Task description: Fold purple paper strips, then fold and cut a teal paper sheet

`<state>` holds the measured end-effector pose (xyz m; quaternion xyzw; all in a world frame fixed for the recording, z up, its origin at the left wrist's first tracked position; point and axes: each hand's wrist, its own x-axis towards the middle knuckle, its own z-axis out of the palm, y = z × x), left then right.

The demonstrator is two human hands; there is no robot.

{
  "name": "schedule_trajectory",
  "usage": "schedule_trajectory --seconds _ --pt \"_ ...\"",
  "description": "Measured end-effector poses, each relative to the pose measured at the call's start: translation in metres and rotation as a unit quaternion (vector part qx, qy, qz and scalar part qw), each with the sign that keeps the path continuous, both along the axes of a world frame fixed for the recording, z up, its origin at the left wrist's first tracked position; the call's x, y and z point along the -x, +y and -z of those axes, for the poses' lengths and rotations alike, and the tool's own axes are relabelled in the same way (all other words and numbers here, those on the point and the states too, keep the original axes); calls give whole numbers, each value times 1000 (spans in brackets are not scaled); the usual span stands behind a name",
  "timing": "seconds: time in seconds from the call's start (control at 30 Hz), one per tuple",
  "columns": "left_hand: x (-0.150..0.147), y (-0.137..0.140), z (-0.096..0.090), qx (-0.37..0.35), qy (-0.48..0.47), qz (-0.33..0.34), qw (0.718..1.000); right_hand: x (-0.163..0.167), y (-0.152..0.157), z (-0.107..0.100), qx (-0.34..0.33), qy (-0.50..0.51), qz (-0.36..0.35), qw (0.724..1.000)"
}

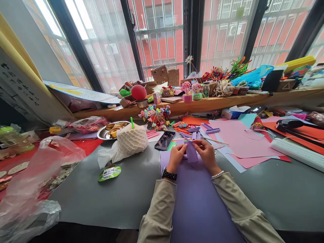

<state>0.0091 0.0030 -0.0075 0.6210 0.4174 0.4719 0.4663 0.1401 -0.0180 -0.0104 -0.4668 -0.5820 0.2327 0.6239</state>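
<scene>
Both hands pinch a small piece of purple paper (191, 153) near its upper edge. My left hand (178, 154), with a dark watch at the wrist, grips its left side. On the right side, the fingers of my right hand (206, 154) are closed on the same piece. Below them a large purple sheet (197, 199) runs down the grey table toward me. Just beyond the hands lie several folded purple paper strips (210, 130). A black phone (165, 140) rests to the left of my left hand.
A net-wrapped coconut (132, 137) with a green straw stands on the left, by a metal plate (101, 132). Pink paper sheets (238, 138) and a white power strip (298, 153) lie on the right. Craft flowers line the wooden sill (162, 109). A plastic bag (32, 182) covers the left edge.
</scene>
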Motion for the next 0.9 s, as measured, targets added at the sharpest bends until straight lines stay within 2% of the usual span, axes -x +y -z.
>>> schedule_trajectory --seconds 0.33,0.67,0.9 --pt "0 1 2 -4 -37 -32 999 0 -4 -3 -42 -42 -52 997" --pt "-1 -3 -3 -3 -85 -19 996 0 -4 -2 -88 -169 -17 981" --pt "0 -2 -2 0 -97 -30 995 -1 -4 -1 -93 -197 -35 975"
